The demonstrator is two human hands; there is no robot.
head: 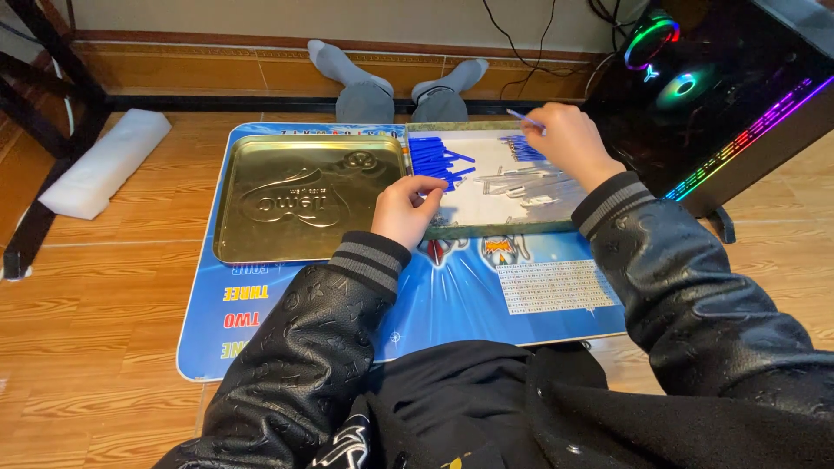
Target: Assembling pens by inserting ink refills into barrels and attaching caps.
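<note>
Here, near the frame's center, the left hand [407, 208] rests curled at the tray's [486, 229] near-left edge, fingertips on the blue sticks [434, 161]; whether it grips one I cannot tell. The right hand [569, 143], upper center-right, pinches one stick [524, 116] above the tray's far edge. A gold lid [300, 204] sits left, with bare mat [452, 300] below.

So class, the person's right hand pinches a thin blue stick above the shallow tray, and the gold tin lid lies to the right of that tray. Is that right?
Not quite. The head view shows the gold tin lid lying to the left of the shallow tray, not the right. The rest holds: the right hand pinches a thin blue stick above that tray.
</note>
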